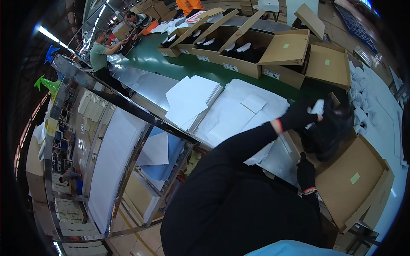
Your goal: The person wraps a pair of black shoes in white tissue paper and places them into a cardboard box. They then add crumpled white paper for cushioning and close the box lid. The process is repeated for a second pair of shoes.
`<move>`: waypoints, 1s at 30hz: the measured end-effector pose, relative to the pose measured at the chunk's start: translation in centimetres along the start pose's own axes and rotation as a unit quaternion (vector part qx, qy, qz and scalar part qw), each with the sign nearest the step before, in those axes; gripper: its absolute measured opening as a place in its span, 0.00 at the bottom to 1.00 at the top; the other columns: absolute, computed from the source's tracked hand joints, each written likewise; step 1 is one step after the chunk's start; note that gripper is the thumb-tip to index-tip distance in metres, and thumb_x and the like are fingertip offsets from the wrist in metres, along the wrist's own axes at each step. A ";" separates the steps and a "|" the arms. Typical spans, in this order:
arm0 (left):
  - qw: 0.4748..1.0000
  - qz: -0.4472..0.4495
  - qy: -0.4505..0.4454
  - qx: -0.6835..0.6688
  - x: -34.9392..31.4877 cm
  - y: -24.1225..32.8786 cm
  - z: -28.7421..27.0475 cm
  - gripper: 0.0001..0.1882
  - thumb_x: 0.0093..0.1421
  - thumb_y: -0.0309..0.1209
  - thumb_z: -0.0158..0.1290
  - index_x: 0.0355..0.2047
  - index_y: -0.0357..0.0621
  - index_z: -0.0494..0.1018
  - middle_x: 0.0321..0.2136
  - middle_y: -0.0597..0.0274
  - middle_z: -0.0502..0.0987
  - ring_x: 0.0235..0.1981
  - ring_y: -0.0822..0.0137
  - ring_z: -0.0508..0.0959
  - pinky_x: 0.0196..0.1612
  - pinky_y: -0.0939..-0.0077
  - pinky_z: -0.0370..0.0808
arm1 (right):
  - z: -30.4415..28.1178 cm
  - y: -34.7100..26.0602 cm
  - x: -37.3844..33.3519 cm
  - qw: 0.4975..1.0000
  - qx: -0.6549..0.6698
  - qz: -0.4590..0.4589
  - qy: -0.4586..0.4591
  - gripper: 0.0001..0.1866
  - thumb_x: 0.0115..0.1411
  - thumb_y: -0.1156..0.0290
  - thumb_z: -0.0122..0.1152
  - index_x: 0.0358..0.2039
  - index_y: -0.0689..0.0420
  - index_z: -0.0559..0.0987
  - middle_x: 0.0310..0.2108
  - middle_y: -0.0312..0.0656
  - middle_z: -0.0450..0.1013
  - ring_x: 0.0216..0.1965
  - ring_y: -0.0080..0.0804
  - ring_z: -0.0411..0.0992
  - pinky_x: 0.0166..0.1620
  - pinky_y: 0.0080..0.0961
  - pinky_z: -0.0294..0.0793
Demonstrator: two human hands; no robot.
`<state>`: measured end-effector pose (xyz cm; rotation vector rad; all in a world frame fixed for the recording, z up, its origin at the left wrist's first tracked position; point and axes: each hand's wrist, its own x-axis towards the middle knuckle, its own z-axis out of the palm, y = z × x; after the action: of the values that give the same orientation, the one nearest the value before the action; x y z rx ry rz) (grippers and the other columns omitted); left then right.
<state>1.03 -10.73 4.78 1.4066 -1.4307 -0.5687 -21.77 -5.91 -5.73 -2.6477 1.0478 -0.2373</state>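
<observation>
My left hand [299, 115], in a black glove with fingertips bare, is closed on crumpled white paper [317, 107] at the top of black boots [326, 132]. The boots are tilted over an open cardboard box [297, 143], and their far side blurs into shadow. Nearer to me, my right hand [306, 173], also black-gloved, grips the box's near edge, with one digit pointing up along it. The box's lid [352, 183] is folded out to the right and bears a pale green sticker.
Several open boxes [241, 64] with black footwear stand along the green conveyor [149, 55]. White sheets [192, 102] are stacked to the left, and crumpled paper [358, 96] lies at the right. Shelves [115, 158] stand at the left; a person in green [99, 57] works beyond.
</observation>
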 end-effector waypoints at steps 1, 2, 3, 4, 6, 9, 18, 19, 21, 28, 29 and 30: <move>0.998 0.036 0.057 0.008 -0.6 0.9 -2.3 0.37 0.45 0.48 0.63 0.50 0.37 0.69 0.45 0.45 0.69 0.47 0.51 0.71 0.48 0.62 0.69 | -0.4 -0.1 -0.1 1.000 0.013 -0.008 -0.005 0.16 0.62 0.70 0.49 0.49 0.61 0.68 0.25 0.51 0.74 0.28 0.48 0.74 0.31 0.42 0.71; 0.997 0.046 0.066 0.015 -1.2 1.8 -4.9 0.36 0.46 0.48 0.63 0.49 0.36 0.69 0.45 0.45 0.69 0.47 0.51 0.71 0.49 0.62 0.68 | -0.7 0.0 -0.7 1.000 0.025 -0.009 -0.008 0.16 0.62 0.70 0.49 0.49 0.61 0.68 0.25 0.51 0.74 0.28 0.49 0.74 0.32 0.42 0.71; 0.996 0.061 0.067 0.018 -1.3 3.1 -7.2 0.36 0.46 0.49 0.63 0.49 0.35 0.70 0.46 0.45 0.69 0.47 0.51 0.71 0.49 0.62 0.68 | -1.1 0.2 -1.4 0.999 0.035 -0.002 -0.006 0.16 0.62 0.70 0.50 0.49 0.61 0.68 0.26 0.51 0.74 0.29 0.49 0.74 0.32 0.42 0.71; 0.996 0.047 0.067 0.040 -2.7 4.5 -10.5 0.36 0.46 0.49 0.63 0.48 0.35 0.70 0.46 0.45 0.69 0.48 0.51 0.71 0.49 0.62 0.68 | -1.3 0.0 -1.6 0.999 0.038 -0.010 -0.023 0.15 0.63 0.70 0.49 0.49 0.61 0.68 0.26 0.51 0.74 0.29 0.49 0.74 0.32 0.42 0.71; 0.991 0.034 0.071 0.110 -5.2 6.5 -15.2 0.36 0.47 0.50 0.62 0.48 0.36 0.71 0.48 0.45 0.69 0.48 0.50 0.72 0.48 0.61 0.69 | -2.3 -0.2 -2.1 0.998 0.043 -0.006 -0.045 0.13 0.63 0.70 0.49 0.48 0.60 0.68 0.28 0.51 0.73 0.29 0.50 0.74 0.32 0.43 0.71; 0.968 -0.048 0.051 0.242 -8.2 8.9 -19.1 0.36 0.49 0.51 0.60 0.51 0.39 0.70 0.52 0.48 0.67 0.50 0.52 0.73 0.51 0.66 0.68 | -2.2 0.3 -2.7 0.995 0.072 0.018 -0.067 0.13 0.63 0.71 0.49 0.48 0.60 0.68 0.29 0.52 0.73 0.30 0.52 0.74 0.32 0.44 0.71; 0.934 -0.077 0.124 0.325 -18.0 -4.2 -17.5 0.27 0.50 0.46 0.61 0.49 0.49 0.73 0.57 0.45 0.62 0.49 0.47 0.72 0.48 0.61 0.72 | -2.8 -0.2 -2.1 0.994 0.063 0.019 -0.084 0.16 0.62 0.71 0.49 0.50 0.61 0.68 0.29 0.55 0.73 0.32 0.54 0.74 0.34 0.44 0.70; 0.944 -0.015 0.211 0.255 -19.0 -4.7 -17.4 0.20 0.51 0.38 0.62 0.45 0.50 0.76 0.54 0.49 0.67 0.45 0.51 0.75 0.46 0.62 0.73 | -2.9 -0.3 -2.2 0.993 0.068 0.021 -0.089 0.16 0.63 0.71 0.49 0.50 0.61 0.68 0.30 0.54 0.73 0.32 0.54 0.73 0.33 0.45 0.70; 0.901 0.055 0.344 0.259 -20.3 -5.6 -19.0 0.07 0.53 0.25 0.59 0.33 0.40 0.76 0.37 0.55 0.76 0.39 0.56 0.76 0.42 0.69 0.72 | -3.0 -0.4 -2.3 0.992 0.067 0.036 -0.100 0.16 0.63 0.70 0.50 0.50 0.61 0.68 0.30 0.55 0.73 0.32 0.54 0.73 0.34 0.45 0.70; 0.641 0.089 0.644 0.408 -33.9 -8.1 -34.2 0.15 0.66 0.38 0.46 0.33 0.37 0.72 0.27 0.65 0.72 0.28 0.69 0.71 0.32 0.74 0.69 | -2.9 -0.4 -2.1 0.991 0.089 0.028 -0.099 0.18 0.62 0.70 0.49 0.52 0.62 0.68 0.32 0.56 0.74 0.34 0.54 0.73 0.36 0.44 0.70; 0.717 -0.017 0.637 0.282 -32.8 -5.5 -35.2 0.18 0.67 0.40 0.46 0.30 0.35 0.72 0.23 0.65 0.71 0.26 0.69 0.69 0.30 0.74 0.69 | -3.0 -0.3 -2.4 0.991 0.089 0.045 -0.090 0.18 0.62 0.71 0.49 0.52 0.62 0.68 0.33 0.55 0.74 0.34 0.53 0.73 0.36 0.43 0.70; 0.614 -0.002 0.647 0.452 -34.2 -5.4 -37.8 0.21 0.68 0.42 0.43 0.25 0.36 0.68 0.20 0.60 0.69 0.22 0.65 0.65 0.26 0.66 0.64 | -3.2 -0.6 -2.3 0.989 0.094 0.054 -0.101 0.18 0.62 0.70 0.49 0.52 0.62 0.69 0.33 0.56 0.74 0.34 0.53 0.73 0.37 0.44 0.70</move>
<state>30.03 31.55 3.48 1.8449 -0.3559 1.2453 -23.88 -4.50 -2.56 -2.3812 1.0429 -0.0422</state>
